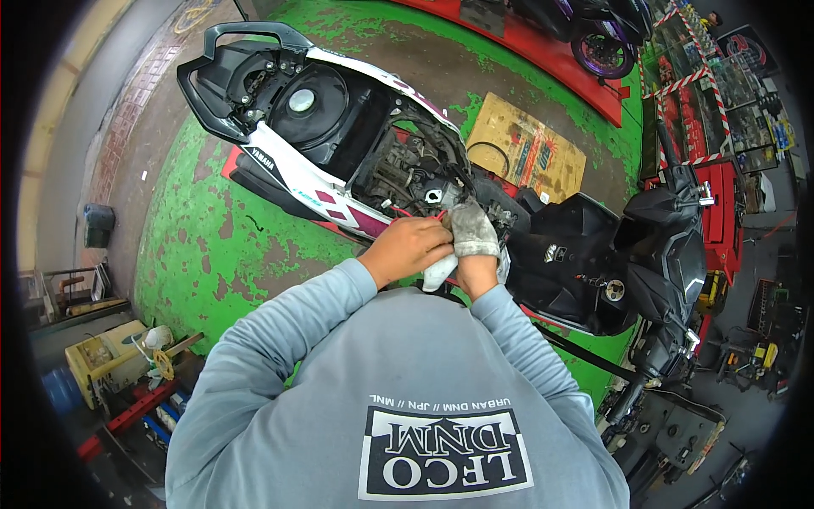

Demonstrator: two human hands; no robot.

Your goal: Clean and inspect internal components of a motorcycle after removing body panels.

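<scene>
A scooter [373,170] with white and maroon side panels lies across the view, its seat off and its engine bay [403,174] uncovered. Over the near side of that bay, my bare left hand [407,248] is closed, fingers curled toward my right hand; what they pinch is hidden. My right hand [473,231] wears a stained grey-white work glove and touches the left fingertips; its own fingers are out of sight. Just beneath both hands shows a white piece [440,273], too covered to name. A red wire [405,212] runs beside the left fingers.
A flattened cardboard sheet [543,157] with a black loop on it lies beyond the scooter. The handlebar end [661,263] is at right, before a red cabinet [723,212]. Another motorcycle [593,38] stands on a red platform. Tools and a yellowish box [102,360] sit at lower left.
</scene>
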